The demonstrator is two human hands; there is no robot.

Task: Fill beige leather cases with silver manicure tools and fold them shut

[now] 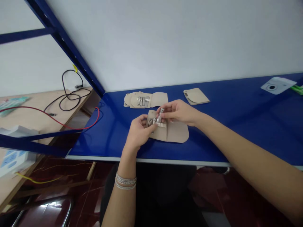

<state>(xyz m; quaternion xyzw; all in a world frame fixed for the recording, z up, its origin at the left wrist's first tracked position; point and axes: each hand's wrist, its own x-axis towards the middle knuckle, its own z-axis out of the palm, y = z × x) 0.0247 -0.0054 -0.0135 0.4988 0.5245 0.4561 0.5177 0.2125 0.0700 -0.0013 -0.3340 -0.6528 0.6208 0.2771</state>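
An unfolded beige case (177, 132) lies on the blue table in front of me, with small metal grooming tools held under its strap. My left hand (139, 130) grips the case's left side, thumb across its front. Between the fingers of my right hand (178, 112) is a silver nail clipper (160, 115), tilted, its lower end at the light strap of the case. Behind my hands sit several open beige cases (158, 99), overlapping, the top one holding metal tools. A closed beige case (196, 96) rests to their right.
The blue table (236, 126) runs along a pale wall. At its far right lies a white card with a dark circle (272, 86) beside something green. On the left, a wooden table (54, 101) carries a black cable (71, 94); a red cable (78, 128) reaches over the blue table's edge.
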